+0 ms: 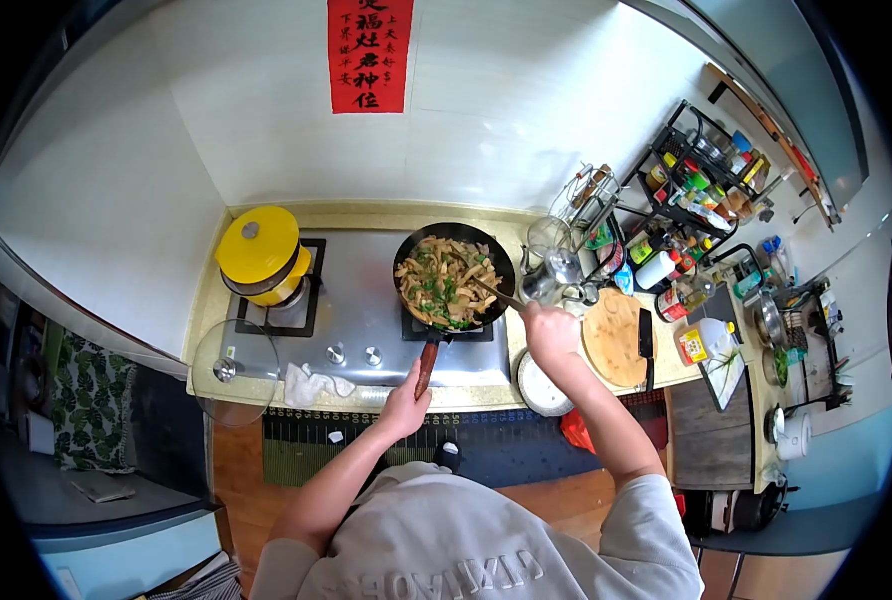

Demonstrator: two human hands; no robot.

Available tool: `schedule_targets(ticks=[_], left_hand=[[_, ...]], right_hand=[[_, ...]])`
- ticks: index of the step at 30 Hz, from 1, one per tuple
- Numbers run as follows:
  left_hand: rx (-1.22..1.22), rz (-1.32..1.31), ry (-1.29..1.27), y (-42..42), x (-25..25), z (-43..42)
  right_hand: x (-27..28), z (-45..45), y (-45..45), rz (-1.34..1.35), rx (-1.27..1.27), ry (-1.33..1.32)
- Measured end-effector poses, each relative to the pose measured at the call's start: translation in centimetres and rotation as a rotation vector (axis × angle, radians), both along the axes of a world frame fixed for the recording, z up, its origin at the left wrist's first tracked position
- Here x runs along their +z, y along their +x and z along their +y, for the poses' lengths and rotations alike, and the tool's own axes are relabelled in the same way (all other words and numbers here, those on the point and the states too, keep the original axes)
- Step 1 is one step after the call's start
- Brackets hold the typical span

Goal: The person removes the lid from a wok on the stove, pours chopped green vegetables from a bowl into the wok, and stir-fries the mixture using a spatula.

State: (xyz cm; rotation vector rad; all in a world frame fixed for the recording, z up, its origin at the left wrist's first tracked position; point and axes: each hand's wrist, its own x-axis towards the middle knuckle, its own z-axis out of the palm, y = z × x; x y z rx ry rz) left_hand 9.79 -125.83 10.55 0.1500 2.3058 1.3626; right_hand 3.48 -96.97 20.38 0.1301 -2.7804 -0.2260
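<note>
A dark wok [507,262] sits on the right burner of the steel gas stove [356,300]. In it lies a heap of sliced, light-brown food with green pieces [448,280]. My left hand [404,408] is wrapped round the wok's brown wooden handle [428,365]. My right hand [551,332] grips a long-handled spatula [501,295], whose far end reaches into the food. The spatula's tip is partly hidden among the slices.
A yellow lidded pot [261,250] stands on the left burner. Along the front edge are a glass lid [251,385] and white cloth [316,385]. To the right are a white plate [543,388], cutting board [611,340], cleaver [646,335], kettle [556,270] and rack of bottles [691,185].
</note>
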Motion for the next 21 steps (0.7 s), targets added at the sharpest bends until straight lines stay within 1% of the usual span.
schedule_targets(ticks=[4,7,8,11,12,15,19,21], left_hand=[[-0.001,-0.004,0.027,0.0,0.0,-0.1],[-0.011,0.016,0.018,-0.1,-0.4,-0.1],[-0.011,0.007,0.016,-0.1,-0.2,-0.1],[-0.009,-0.012,0.018,-0.1,0.5,-0.1],[-0.006,-0.013,0.024,-0.1,0.6,-0.2],[-0.004,0.013,0.054,0.0,0.0,-0.2],[0.000,0.049,0.054,0.0,-0.7,-0.1],[-0.001,0.046,0.070,0.0,-0.5,-0.2]], right_hand=[[2.4,-2.4,1.5,0.053,0.208,0.297],[2.6,-3.2,2.7,0.109,0.334,0.385],[3.3,-3.1,3.1,0.111,0.393,0.452],[4.6,-2.6,4.4,0.075,0.490,0.549],[4.7,-2.2,4.9,0.052,0.517,0.541],[6.4,-1.5,6.2,0.058,0.531,0.554],[10.0,-0.9,6.1,0.010,0.366,0.485],[11.4,-0.9,5.4,0.044,0.348,0.465]])
